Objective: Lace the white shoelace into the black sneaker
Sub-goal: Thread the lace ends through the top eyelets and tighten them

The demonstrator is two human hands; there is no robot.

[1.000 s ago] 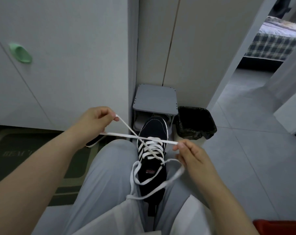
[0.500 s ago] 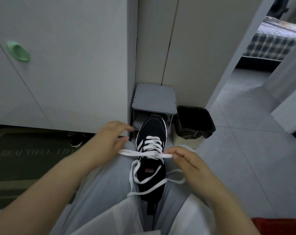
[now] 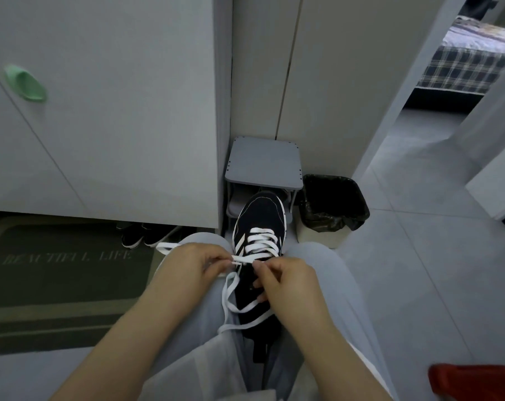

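The black sneaker [image 3: 260,218] with white side stripes lies between my knees, toe pointing away. The white shoelace [image 3: 260,241] crosses its front eyelets in several rows. My left hand [image 3: 187,267] pinches a lace strand just left of the tongue. My right hand [image 3: 286,282] pinches the lace over the upper eyelets and covers part of the tongue. Both hands nearly meet above the shoe. Loose lace loops hang down toward the heel, and one end trails out left of my left hand.
A small grey stool [image 3: 264,163] stands just beyond the toe against white cabinet doors [image 3: 115,111]. A bin with a black liner [image 3: 332,204] is to its right. A dark doormat [image 3: 63,273] and black shoes [image 3: 141,235] lie at left. Something red [image 3: 477,380] sits bottom right.
Both hands have drawn in from spread-apart positions to meet over the shoe's upper eyelets. The lace that was stretched wide across now lies short between the fingers.
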